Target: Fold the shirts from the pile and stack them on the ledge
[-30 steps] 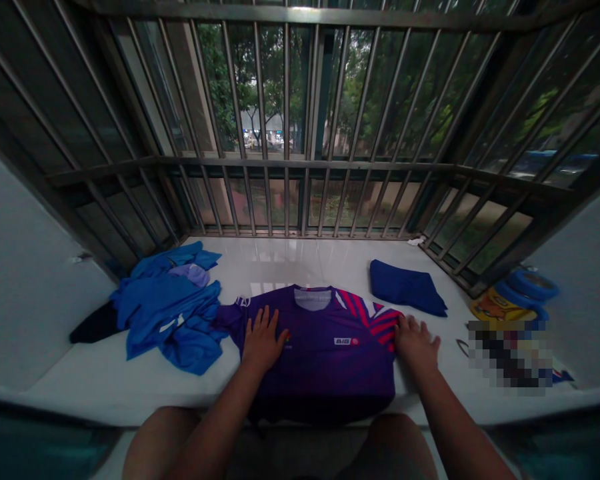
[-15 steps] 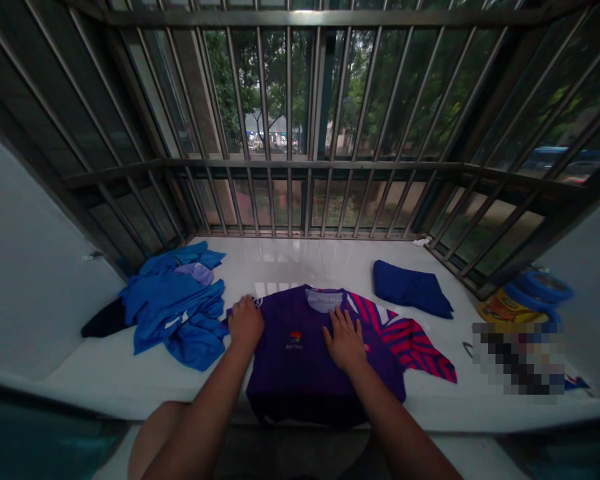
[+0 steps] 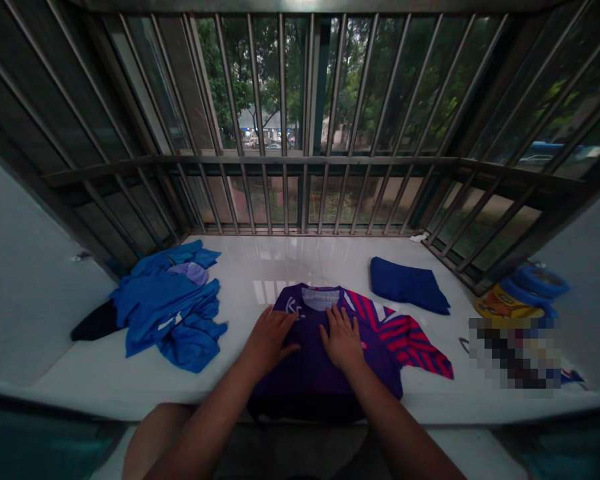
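A purple T-shirt [image 3: 316, 373] lies front up on the white ledge, its hem hanging over the near edge. Its collar faces the window, and a red-and-purple striped sleeve [image 3: 420, 347] spreads out to the right. On the left, the shirt's side is folded inward, with a white print near the shoulder. My left hand [image 3: 270, 339] rests on this folded side, fingers extended and thumb apart. Just below the collar, my right hand [image 3: 343, 339] lies flat with spread fingers. The chest logo seen earlier is hidden now.
A crumpled heap of blue clothes [image 3: 167, 310] lies at the left, with a dark piece [image 3: 96, 321] beside it. Behind the striped sleeve is a folded navy garment [image 3: 409, 285]. A yellow-and-blue container [image 3: 513, 300] stands at the right wall. Metal bars [image 3: 305, 160] close off the back.
My left hand has moved right, and the shirt's left side has come inward with it, narrowing the shirt. My right hand stays near the collar. The view has shifted slightly.
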The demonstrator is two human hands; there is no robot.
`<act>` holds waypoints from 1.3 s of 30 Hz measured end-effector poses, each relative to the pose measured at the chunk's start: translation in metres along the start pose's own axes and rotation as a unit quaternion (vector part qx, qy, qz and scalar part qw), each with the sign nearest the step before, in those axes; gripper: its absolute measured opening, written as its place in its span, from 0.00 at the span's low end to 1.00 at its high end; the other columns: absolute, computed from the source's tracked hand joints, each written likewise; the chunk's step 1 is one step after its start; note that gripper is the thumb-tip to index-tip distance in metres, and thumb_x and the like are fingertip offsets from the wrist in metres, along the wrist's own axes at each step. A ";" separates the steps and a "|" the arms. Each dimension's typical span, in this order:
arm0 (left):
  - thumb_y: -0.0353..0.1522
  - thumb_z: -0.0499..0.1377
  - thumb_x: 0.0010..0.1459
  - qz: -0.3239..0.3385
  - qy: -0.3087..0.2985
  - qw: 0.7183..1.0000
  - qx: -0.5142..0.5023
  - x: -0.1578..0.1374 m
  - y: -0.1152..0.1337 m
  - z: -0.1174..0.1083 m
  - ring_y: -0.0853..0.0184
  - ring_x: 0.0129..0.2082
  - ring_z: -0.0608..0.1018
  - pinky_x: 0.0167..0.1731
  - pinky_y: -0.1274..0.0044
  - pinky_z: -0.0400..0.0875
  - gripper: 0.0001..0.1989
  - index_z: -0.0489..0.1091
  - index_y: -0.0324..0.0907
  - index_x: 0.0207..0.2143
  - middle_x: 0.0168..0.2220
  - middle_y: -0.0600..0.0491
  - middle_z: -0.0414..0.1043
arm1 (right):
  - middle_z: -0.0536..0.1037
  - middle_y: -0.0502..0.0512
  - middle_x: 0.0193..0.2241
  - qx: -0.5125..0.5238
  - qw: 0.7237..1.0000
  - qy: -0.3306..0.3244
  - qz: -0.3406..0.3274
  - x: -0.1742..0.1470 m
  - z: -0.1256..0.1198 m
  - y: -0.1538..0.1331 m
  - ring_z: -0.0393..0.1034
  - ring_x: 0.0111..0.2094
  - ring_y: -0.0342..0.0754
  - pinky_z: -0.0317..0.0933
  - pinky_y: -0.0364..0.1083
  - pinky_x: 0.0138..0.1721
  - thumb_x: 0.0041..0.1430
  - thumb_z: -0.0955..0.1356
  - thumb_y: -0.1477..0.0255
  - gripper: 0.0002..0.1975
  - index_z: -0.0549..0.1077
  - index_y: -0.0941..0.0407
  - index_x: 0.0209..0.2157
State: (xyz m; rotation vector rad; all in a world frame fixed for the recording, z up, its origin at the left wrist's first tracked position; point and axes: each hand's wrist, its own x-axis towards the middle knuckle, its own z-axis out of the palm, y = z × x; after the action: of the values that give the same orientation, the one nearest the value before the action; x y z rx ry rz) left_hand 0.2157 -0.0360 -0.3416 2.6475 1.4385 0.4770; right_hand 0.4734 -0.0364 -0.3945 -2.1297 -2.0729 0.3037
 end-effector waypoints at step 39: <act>0.27 0.57 0.65 -0.030 -0.012 0.951 -0.307 -0.089 -0.113 0.019 0.61 0.47 0.79 0.49 0.71 0.75 0.15 0.85 0.47 0.38 0.44 0.48 0.75 | 0.83 0.53 0.55 0.013 0.920 -0.007 -0.391 -0.079 0.000 -0.030 0.74 0.57 0.54 0.63 0.55 0.64 0.75 0.69 0.74 0.09 0.78 0.50 0.52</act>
State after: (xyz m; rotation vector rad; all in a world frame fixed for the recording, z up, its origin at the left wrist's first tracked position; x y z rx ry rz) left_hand 0.0857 -0.0462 -0.4051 2.0990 1.1180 0.7390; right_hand 0.4428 -0.1146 -0.3840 -1.1204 -2.6776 0.2265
